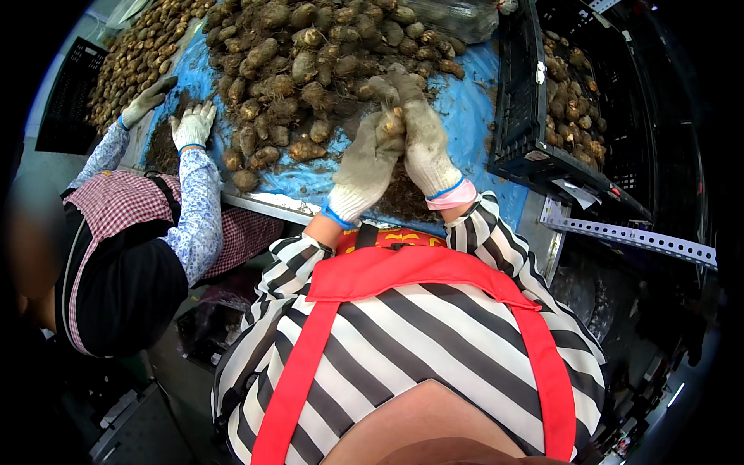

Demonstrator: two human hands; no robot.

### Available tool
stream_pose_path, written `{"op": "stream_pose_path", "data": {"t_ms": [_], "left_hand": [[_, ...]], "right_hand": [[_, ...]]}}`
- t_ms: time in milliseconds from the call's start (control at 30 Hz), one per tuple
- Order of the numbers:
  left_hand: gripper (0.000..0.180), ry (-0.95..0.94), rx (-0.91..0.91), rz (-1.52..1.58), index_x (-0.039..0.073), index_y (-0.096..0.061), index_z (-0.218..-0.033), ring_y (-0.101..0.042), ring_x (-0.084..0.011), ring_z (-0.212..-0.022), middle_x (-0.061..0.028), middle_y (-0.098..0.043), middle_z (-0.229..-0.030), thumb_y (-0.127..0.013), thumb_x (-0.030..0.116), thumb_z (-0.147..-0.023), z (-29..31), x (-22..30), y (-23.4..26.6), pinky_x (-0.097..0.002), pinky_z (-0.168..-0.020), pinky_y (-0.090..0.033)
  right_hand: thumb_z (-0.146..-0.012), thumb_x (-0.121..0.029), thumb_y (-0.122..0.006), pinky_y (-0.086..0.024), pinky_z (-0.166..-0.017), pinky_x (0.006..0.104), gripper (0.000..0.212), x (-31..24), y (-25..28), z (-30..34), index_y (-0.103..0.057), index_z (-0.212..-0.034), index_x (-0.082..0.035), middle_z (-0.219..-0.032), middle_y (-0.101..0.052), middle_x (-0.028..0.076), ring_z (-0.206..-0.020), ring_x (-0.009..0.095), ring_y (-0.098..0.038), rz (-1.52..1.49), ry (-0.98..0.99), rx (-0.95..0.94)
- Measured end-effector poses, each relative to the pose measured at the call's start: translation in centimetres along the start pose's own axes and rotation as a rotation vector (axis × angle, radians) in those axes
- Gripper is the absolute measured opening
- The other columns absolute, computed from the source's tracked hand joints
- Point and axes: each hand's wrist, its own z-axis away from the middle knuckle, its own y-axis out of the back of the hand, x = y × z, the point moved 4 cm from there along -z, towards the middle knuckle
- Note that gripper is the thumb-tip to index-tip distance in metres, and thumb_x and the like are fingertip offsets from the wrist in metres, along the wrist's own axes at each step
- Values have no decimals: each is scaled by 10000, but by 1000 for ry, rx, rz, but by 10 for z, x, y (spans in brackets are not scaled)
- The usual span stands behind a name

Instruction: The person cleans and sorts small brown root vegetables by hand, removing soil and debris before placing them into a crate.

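Both my hands wear soiled white knitted gloves and meet over the near edge of the heap. My left hand (pixel 367 161) is closed round a small brown taro corm (pixel 394 122), a bit of which shows between the gloves. Against its other side my right hand (pixel 423 128) is closed too, fingers bent over it; they hide most of the corm. Just beyond lies a large pile of hairy taro corms (pixel 304 66) on a blue plastic sheet (pixel 471 97). Loose dark soil and root fibres (pixel 407 194) lie below my wrists.
A black plastic crate (pixel 518 136) with taro corms stands at the right. On the left, a co-worker's gloved hands (pixel 192 126) rest near another corm heap (pixel 139 58), beside a black crate (pixel 68 97). A perforated metal strip (pixel 628 236) juts out at the right.
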Motion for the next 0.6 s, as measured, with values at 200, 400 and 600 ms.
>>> {"op": "stream_pose_path", "data": {"t_ms": [200,400,600], "left_hand": [[451,94,79,92,-3,-468,-1375,-617,-357,-1170,-233,-587,-1311,-528,219,-987,-33,-59,8,-443,-1001,-505],[564,244,-96,830,-11,-435,-1445,-687,-166,-828,-181,-631,-1200,-481,60,-887,-22,-45,30,-274,-613,-588],[661,213,-345,960,35,-335,-1524,-655,-147,-879,-121,-625,-1126,-545,63,-898,-7,-29,18,-250,-601,-561]], "right_hand": [[-990,-187,-547,-571,-911,287,478,-8,-48,23,-466,-1444,-60,-1425,-571,116,-1218,206,-611,1135,-130,-263],[-1050,-397,-447,-435,-1070,389,540,-7,23,7,-493,-1411,1,-1483,-495,194,-1324,297,-521,34,140,-361],[-1005,-207,-452,-326,-1191,443,485,-36,12,-28,-485,-1429,26,-1489,-501,164,-1392,292,-474,126,176,-368]]}}
